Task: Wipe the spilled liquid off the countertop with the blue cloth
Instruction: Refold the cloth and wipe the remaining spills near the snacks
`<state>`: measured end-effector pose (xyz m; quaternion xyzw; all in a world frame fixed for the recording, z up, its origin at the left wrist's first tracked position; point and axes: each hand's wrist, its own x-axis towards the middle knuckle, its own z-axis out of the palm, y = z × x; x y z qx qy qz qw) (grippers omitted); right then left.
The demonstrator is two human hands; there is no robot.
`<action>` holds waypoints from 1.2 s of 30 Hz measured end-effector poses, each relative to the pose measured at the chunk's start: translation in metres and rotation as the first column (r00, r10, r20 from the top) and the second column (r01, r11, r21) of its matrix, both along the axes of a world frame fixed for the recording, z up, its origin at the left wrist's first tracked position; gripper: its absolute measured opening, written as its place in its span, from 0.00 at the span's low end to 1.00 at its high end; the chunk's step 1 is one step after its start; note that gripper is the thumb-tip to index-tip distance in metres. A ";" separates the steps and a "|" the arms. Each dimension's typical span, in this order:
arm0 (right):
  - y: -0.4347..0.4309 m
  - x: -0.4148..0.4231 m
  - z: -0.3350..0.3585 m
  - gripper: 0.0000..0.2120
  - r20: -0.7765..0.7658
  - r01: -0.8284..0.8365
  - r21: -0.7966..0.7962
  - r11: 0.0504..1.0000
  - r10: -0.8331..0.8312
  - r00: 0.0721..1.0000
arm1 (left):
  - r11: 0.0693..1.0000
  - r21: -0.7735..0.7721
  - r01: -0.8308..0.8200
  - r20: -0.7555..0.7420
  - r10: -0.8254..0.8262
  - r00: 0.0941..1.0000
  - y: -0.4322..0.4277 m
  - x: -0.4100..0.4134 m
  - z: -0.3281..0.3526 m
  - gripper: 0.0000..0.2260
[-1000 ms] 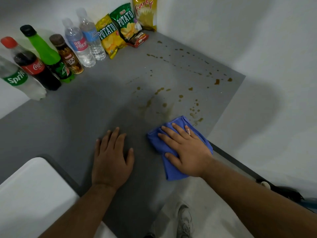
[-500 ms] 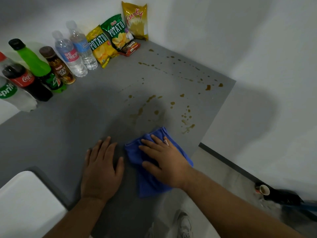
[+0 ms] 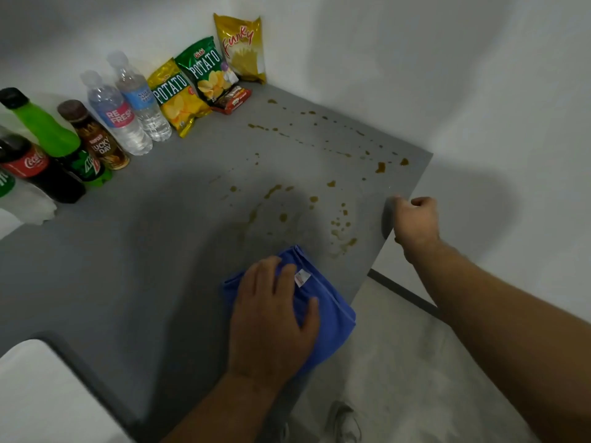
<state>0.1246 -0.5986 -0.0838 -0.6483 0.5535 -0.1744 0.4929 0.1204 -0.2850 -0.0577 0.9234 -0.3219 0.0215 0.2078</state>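
Note:
The blue cloth lies folded near the front right edge of the grey countertop. My left hand presses flat on top of it, fingers spread. Brown spilled liquid spots the counter beyond the cloth, in drops and smears running up toward the far corner. My right hand curls over the counter's right edge, clear of the cloth, fingers closed on the edge.
Along the back wall stand several drink bottles and chip bags, with a small red snack pack. A white surface sits at the lower left. The floor and my shoe show below the counter edge.
My right hand left the cloth and moved right to grip the counter edge. My left hand moved from the bare counter onto the cloth.

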 end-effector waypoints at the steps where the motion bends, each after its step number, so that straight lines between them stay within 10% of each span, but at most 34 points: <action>1: -0.001 0.006 0.000 0.29 0.009 -0.003 0.076 0.997 0.002 1.000 | 0.998 0.067 -0.018 -0.019 0.019 1.000 -0.012 -0.006 -0.001 0.29; 7: -0.004 0.032 -0.007 0.33 -0.012 0.039 0.110 0.993 -0.038 0.999 | 0.898 0.440 -0.025 -0.098 0.076 0.992 -0.042 -0.010 -0.026 0.45; 36: -0.013 0.042 -0.026 0.22 -0.142 0.050 -0.089 0.995 -0.063 0.988 | 0.908 0.378 0.180 -0.036 -0.179 0.983 -0.029 0.020 -0.038 0.33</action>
